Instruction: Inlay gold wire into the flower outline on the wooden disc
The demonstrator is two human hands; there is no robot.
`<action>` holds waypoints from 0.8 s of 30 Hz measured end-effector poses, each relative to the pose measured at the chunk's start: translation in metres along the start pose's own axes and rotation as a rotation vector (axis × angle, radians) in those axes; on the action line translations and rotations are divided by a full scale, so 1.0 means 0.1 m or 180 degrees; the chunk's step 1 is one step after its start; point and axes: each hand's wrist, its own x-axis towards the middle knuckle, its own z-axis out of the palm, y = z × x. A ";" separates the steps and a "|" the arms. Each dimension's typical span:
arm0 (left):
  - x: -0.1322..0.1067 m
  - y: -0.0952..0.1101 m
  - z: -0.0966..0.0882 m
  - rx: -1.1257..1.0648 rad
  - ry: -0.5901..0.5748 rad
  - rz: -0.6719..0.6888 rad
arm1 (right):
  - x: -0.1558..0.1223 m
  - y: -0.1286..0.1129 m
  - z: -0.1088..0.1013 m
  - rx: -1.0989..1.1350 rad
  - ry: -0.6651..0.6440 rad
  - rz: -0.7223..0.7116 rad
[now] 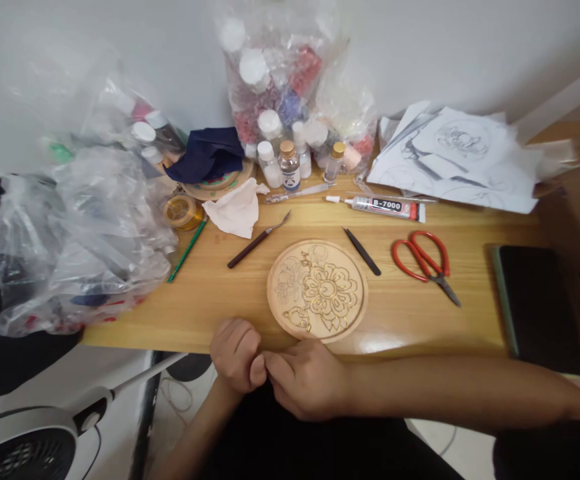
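Both my hands are together at the table's front edge, just below a round wooden board. Fingers curled, my left hand meets my right hand, whose fingers are also closed. Anything pinched between them is too small or hidden to make out. The board carries a flower outlined in raised gold wire, with fainter pencil-like flower lines at its left. Above it lie black tweezers on the right and a dark-handled pointed tool on the left. Red-handled scissors rest farther right.
A glue tube, small bottles and paper drawings line the back. Plastic bags crowd the left, near a green pencil and a spool of gold wire. A phone lies right; a fan stands lower left.
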 end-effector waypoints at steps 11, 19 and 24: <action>-0.02 -0.01 0.00 -0.0029 0.0009 0.0002 | 0.01 0.00 -0.01 -0.0012 0.0040 0.0005; -0.03 -0.02 0.01 -0.0034 0.0019 0.0041 | 0.00 0.00 0.01 -0.0047 -0.0006 0.0002; -0.03 -0.02 0.01 -0.0027 0.0018 0.0054 | -0.01 0.00 0.01 -0.0052 -0.0018 -0.0002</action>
